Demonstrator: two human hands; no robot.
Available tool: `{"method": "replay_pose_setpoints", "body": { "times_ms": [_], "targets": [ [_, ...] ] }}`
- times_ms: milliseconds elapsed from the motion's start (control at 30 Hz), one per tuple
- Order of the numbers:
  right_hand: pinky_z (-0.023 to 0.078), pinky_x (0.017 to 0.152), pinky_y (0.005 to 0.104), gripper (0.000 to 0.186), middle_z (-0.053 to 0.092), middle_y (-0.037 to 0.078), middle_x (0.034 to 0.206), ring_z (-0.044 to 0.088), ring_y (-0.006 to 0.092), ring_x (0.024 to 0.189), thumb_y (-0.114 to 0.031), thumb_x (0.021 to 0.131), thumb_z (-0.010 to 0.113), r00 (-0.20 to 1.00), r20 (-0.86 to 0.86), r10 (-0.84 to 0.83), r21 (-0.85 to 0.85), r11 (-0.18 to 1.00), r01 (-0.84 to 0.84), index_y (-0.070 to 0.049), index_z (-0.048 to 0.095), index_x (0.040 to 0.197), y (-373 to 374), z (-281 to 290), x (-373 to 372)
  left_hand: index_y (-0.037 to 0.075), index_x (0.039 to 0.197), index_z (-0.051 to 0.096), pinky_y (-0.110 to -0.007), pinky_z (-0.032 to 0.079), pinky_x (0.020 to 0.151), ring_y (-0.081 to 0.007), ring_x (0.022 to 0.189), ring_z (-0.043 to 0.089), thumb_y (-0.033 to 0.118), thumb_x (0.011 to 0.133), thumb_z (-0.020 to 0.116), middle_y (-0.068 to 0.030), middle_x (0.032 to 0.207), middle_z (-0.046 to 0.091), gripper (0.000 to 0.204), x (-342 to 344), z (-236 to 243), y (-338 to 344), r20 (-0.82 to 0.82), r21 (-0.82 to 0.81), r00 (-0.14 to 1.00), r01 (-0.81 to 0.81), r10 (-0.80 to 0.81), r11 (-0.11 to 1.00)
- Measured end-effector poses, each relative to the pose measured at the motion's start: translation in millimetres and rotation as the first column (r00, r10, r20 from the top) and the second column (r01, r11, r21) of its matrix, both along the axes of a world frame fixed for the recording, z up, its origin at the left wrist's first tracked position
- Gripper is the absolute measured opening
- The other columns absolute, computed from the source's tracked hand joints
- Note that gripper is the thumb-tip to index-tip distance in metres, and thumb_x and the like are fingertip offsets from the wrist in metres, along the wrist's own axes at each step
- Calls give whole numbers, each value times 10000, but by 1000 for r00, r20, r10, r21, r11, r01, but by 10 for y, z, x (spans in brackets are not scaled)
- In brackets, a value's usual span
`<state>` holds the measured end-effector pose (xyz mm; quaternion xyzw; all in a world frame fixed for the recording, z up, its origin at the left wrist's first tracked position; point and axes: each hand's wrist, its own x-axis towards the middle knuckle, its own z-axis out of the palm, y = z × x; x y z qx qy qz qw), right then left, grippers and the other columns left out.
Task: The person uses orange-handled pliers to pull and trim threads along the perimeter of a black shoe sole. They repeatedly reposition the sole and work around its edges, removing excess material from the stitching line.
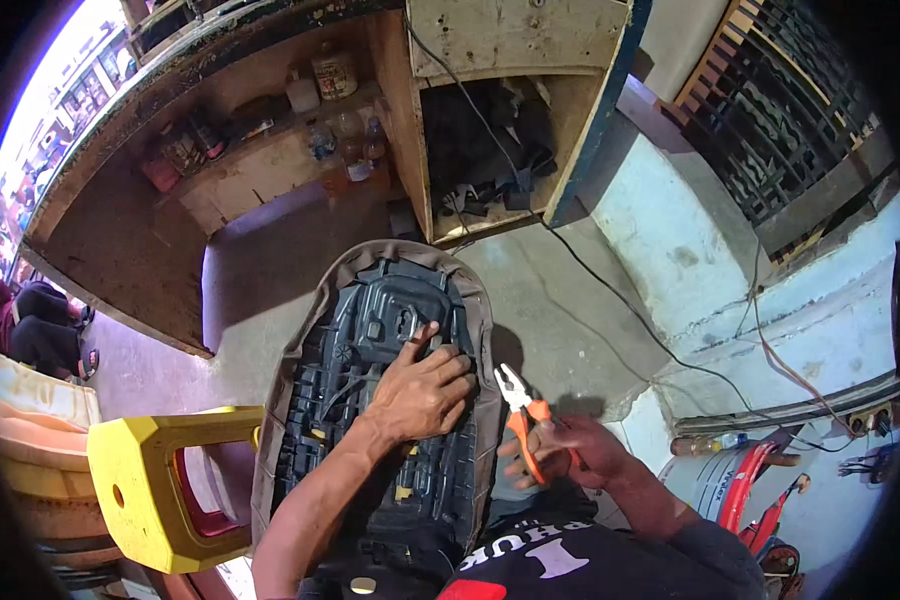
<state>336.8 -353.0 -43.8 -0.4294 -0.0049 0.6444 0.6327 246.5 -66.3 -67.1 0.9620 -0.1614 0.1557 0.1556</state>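
An upturned motorcycle seat [400,300] lies before me, its ribbed black plastic base facing up. A brown cover [485,340] is folded over the rim, with wrinkles along its edge. My left hand [420,390] presses on the base, one finger reaching forward and the others curled against the plastic near the right rim. To the right of the seat, my right hand [575,450] grips combination pliers [519,400] by their orange handles. The jaws point up and away, slightly parted and apart from the cover.
A yellow plastic stool [135,490] lies against the seat's left side. Wooden shelving [300,150] with bottles and jars stands beyond. A black cable [620,300] trails down across the floor on the right. A paint bucket [710,485] stands at the lower right, near tools.
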Motion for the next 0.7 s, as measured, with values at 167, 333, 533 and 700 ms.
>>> {"method": "replay_pose_setpoints", "body": {
  "times_ms": [167, 333, 533, 700],
  "targets": [
    [635, 825, 509, 547, 660, 268, 1282, 725, 379, 1048, -429, 1073, 532, 960, -281, -9, 33, 999, 19, -7, 496, 1419, 60, -161, -22, 141, 1061, 739, -591, 254, 1232, -197, 1207, 605, 222, 783, 778, -15, 1158, 671, 292, 32, -15, -1, 13, -8, 1000, 18, -17, 1000],
    [532, 560, 464, 352, 702, 187, 938, 699, 347, 714, -370, 1013, 636, 901, 434, 24, -184, 981, 63, -20, 629, 1049, 179, -161, -193, 138, 1016, 739, -591, 253, 1233, -206, 1199, 609, 208, 760, 781, -23, 1151, 673, 268, 9, -3, -12, 9, 18, 1000, 15, -15, 1000],
    [547, 706, 451, 326, 690, 209, 947, 693, 396, 794, -252, 968, 698, 262, 959, 111, -124, 992, 34, -11, 668, 1186, 156, -411, -390, 137, 997, 734, -597, 254, 1229, -209, 1167, 626, 199, 734, 790, -27, 1135, 682, 276, 2, -9, -4, 33, 1, 999, 23, -23, 1000],
    [530, 916, 292, 506, 742, 54, 1200, 668, 98, 1063, -398, 1052, 614, 708, 657, 260, -205, 965, -164, -30, 619, 1400, 42, 0, -14, 162, 1209, 718, -603, 273, 1219, -194, 1126, 630, 195, 743, 788, -18, 1124, 674, 473, -8, 40, -39, 14, -6, 1000, -16, 16, 1000]
  ]
}}
